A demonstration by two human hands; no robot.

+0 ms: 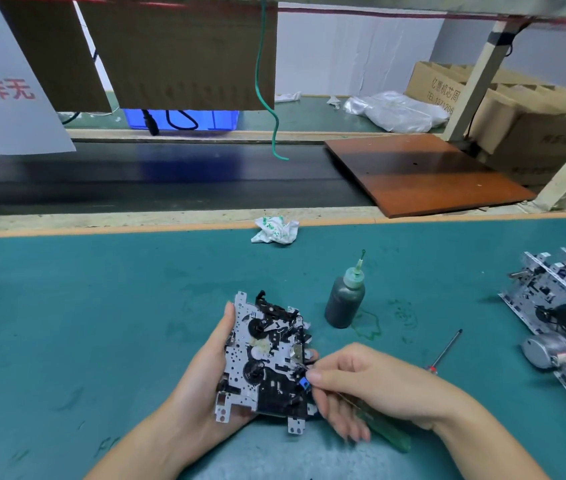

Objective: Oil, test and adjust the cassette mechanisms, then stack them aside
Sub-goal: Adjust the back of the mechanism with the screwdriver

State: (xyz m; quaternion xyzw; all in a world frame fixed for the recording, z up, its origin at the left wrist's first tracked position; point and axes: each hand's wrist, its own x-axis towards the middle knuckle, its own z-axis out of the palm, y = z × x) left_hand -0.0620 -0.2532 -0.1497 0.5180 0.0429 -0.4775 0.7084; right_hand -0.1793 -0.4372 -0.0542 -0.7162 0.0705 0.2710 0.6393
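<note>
1. Green matting (101,306) covers the bench, and a dark conveyor belt (170,174) is seen running behind it.
2. At lower centre, a cassette mechanism (264,362) is held tilted above the mat by the left hand (205,375); its thumb is pressed along the plate's left edge, and fingertips are curled round the right edge.
3. Just right of it, a green-handled screwdriver (375,420) is pinched by the right hand (371,382) between thumb and forefinger, its tip set beside a small blue part (303,382) (probably an adjuster).
4. The adjustment is judged best done with the tip seated squarely, turned in small amounts, while the plate is kept steady.
5. Further right, an oil bottle (344,299) stands upright, and a second screwdriver (446,349) lies on the mat.
6. At the far right edge, more mechanisms (565,299) are stacked.
</note>
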